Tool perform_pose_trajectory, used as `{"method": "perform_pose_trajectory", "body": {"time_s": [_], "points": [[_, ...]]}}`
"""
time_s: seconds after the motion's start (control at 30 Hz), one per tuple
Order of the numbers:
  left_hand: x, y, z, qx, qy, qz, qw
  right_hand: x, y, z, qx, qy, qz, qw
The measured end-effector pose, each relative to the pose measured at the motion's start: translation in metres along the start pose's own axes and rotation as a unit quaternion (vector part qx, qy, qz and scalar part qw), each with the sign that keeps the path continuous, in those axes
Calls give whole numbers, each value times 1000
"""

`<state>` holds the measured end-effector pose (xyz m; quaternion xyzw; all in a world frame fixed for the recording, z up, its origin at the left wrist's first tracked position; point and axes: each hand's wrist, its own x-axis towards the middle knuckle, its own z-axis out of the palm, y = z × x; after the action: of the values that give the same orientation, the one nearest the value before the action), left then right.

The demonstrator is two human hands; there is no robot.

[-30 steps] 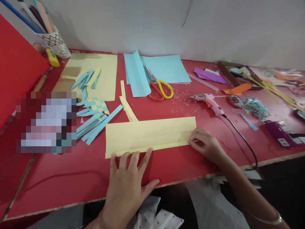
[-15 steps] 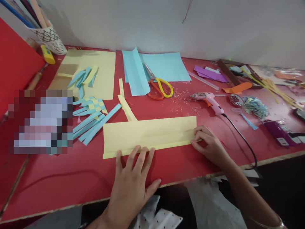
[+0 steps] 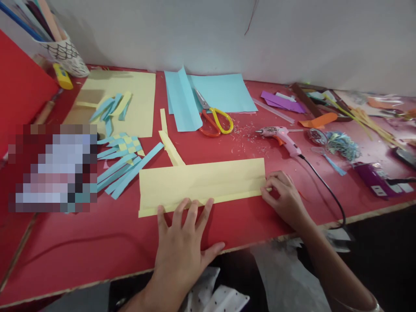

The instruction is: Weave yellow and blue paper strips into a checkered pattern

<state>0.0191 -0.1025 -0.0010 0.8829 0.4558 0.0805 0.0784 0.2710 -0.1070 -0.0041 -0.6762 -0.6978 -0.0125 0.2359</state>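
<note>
A long pale yellow paper sheet [image 3: 201, 180] lies across the red table, with a narrow fold along its near edge. My left hand [image 3: 182, 238] is spread, its fingertips resting on that folded edge left of the middle. At the sheet's right end, my right hand [image 3: 282, 195] has thumb and fingers closed on the corner of the fold. Behind the sheet lie a thin yellow paper strip [image 3: 170, 147] and scissors [image 3: 216, 121] with one red and one yellow handle. Blue paper strips [image 3: 130, 173] and a woven blue-and-yellow piece [image 3: 125, 145] lie to the left.
A pink glue gun [image 3: 282, 136] with a black cord sits right of the sheet, near a purple power strip [image 3: 373, 180]. Blue paper [image 3: 224, 93] and a yellow sheet [image 3: 143, 102] lie near the wall. A pen cup [image 3: 69, 56] stands far left, above a blurred-out device [image 3: 53, 169].
My left thumb has shifted slightly right. Both hands stay on the yellow paper's folded edge, and the whole view has moved a little.
</note>
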Motion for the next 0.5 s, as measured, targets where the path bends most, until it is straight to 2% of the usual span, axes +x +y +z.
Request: {"method": "perform_pose_trajectory", "body": {"time_s": [0.23, 0.4, 0.5], "points": [[-6, -10, 3, -3, 59, 38, 998, -5, -3, 0, -40, 21, 1, 999], [-18, -34, 3, 41, 106, 68, 991, -5, -6, 1, -60, 22, 2, 998], [-25, -49, 2, 64, 116, 82, 988, -5, -6, 1, -69, 22, 4, 997]]}}
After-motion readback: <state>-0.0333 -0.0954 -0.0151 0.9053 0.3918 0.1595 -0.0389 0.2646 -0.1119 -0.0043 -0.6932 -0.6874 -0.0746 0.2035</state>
